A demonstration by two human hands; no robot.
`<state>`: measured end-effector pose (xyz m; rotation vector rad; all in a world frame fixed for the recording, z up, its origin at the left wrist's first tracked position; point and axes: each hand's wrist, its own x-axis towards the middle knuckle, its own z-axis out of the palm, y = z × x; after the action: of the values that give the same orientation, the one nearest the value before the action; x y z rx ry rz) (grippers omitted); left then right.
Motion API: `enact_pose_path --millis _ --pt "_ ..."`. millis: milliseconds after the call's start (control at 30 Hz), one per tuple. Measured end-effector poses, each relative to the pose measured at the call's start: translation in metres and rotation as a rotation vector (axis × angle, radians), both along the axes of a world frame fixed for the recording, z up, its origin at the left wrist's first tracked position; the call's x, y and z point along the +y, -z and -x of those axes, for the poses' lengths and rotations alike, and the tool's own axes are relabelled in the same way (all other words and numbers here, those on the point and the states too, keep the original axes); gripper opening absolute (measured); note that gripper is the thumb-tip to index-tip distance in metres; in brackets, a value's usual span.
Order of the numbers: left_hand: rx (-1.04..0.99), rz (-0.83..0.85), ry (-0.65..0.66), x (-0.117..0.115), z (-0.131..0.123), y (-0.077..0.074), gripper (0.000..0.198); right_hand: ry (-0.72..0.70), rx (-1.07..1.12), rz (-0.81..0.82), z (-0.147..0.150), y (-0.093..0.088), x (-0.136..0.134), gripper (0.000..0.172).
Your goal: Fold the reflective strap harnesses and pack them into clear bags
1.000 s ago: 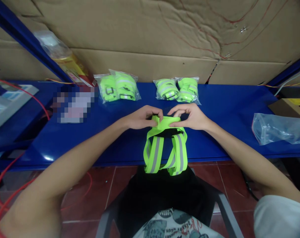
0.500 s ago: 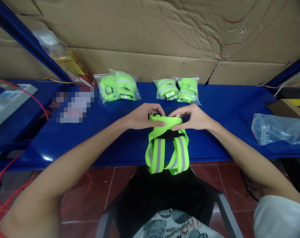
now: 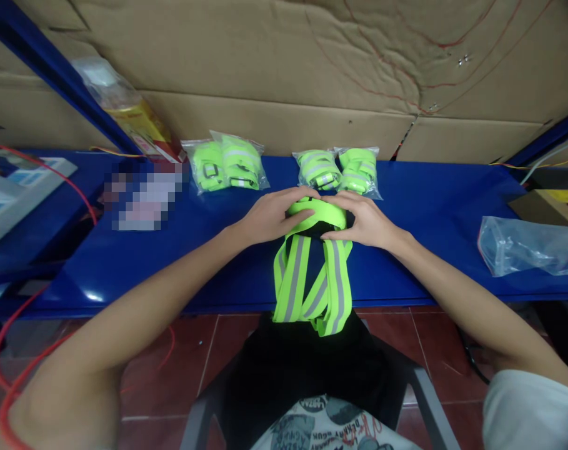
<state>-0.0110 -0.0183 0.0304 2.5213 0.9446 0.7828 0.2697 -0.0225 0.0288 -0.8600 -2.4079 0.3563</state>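
A neon-green reflective strap harness (image 3: 312,281) with grey stripes lies across the front of the blue table (image 3: 433,206) and hangs over its edge toward my lap. My left hand (image 3: 269,215) grips the top fold of the harness from the left, fingers curled over it. From the right, my right hand (image 3: 363,219) holds the same fold, thumb underneath. Both hands nearly touch over the bunched top of the harness.
Two pairs of bagged green harnesses (image 3: 230,164) (image 3: 337,169) sit at the back by the cardboard wall. An empty clear plastic bag (image 3: 522,245) lies at the right, a cardboard box (image 3: 548,206) behind it. Red cable (image 3: 12,369) loops at the left. A blurred patch (image 3: 143,194) lies on the table.
Both hands moved slightly away from me and closer together, folding the top band down. The hanging straps were drawn narrower and now cross each other.
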Motion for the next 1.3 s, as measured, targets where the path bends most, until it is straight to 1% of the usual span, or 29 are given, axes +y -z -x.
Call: enact_pose_path --millis 100,267,367,467,533,600,733,833,900,967,1000,1033,1167,1233,1300 --pt "-0.018 0.019 0.039 0.004 0.001 0.002 0.043 -0.001 -0.047 0.006 0.000 0.000 -0.001 0.081" --pt "0.006 0.064 0.041 0.007 0.002 0.004 0.044 -0.030 -0.045 0.045 0.000 0.000 -0.002 0.096" --pt "0.018 0.081 0.067 0.007 0.004 0.005 0.048 -0.017 -0.040 0.034 0.000 -0.001 -0.004 0.100" --pt "0.102 0.094 0.088 0.003 0.005 0.002 0.054 -0.029 -0.049 0.023 0.001 -0.002 -0.006 0.094" --pt "0.154 0.104 0.075 -0.001 0.005 -0.001 0.058 -0.043 -0.052 0.016 0.001 -0.003 -0.007 0.090" --pt "0.165 0.100 0.049 -0.004 0.005 -0.004 0.062 -0.047 -0.051 0.006 0.002 -0.004 -0.007 0.087" --pt "0.144 0.061 0.041 -0.007 0.004 -0.009 0.056 -0.046 -0.051 0.002 0.003 -0.005 -0.007 0.078" --pt "0.210 -0.001 0.069 -0.010 0.004 -0.014 0.055 -0.061 -0.040 0.013 0.003 -0.005 -0.006 0.073" --pt "0.265 -0.041 0.063 -0.012 0.003 -0.017 0.061 -0.069 -0.040 0.021 0.003 -0.004 -0.006 0.071" --pt "0.304 -0.051 0.051 -0.014 0.002 -0.019 0.072 -0.070 -0.053 0.022 0.003 -0.003 -0.005 0.070" --pt "0.315 -0.041 0.050 -0.014 0.001 -0.019 0.075 -0.070 -0.063 0.015 0.003 -0.003 -0.005 0.069" --pt "0.318 -0.025 0.053 -0.014 0.001 -0.019 0.073 -0.072 -0.074 0.003 0.003 -0.003 -0.006 0.067" --pt "0.250 0.030 0.078 -0.009 0.000 -0.012 0.053 -0.081 -0.106 -0.068 0.003 -0.004 -0.007 0.058" --pt "0.182 0.027 0.068 -0.006 -0.001 -0.007 0.054 -0.067 -0.102 -0.083 0.002 -0.004 -0.008 0.054" --pt "0.134 0.022 0.026 -0.005 -0.002 -0.004 0.062 -0.055 -0.109 -0.085 0.001 -0.004 -0.008 0.051"
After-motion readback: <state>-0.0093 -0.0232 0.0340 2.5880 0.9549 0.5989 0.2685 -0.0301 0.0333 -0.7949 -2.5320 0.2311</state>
